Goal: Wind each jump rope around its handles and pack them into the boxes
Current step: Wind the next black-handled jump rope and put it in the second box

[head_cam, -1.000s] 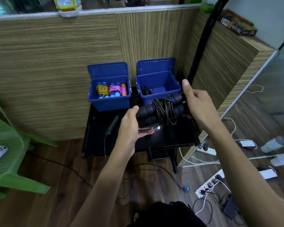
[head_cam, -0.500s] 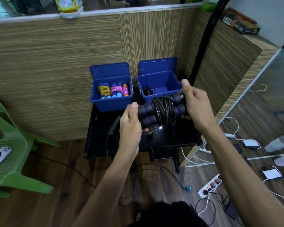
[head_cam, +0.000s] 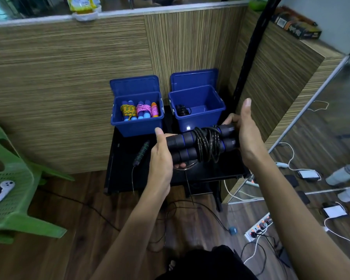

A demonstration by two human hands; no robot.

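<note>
black wound jump rope [head_cam: 202,146] lies between both hands, left hand [head_cam: 162,156] and right hand [head_cam: 246,136] gripping its handle ends.

Striped wood-grain partition [head_cam: 69,77] runs across the far side, topped by a pale ledge [head_cam: 170,9]. Dark plank floor [head_cam: 49,249] below, a low black table [head_cam: 190,178] against the partition. Green plastic chair [head_cam: 10,188] at left. At right, a power strip [head_cam: 258,229] and white cables [head_cam: 291,158] sprawl on the floor.
</note>
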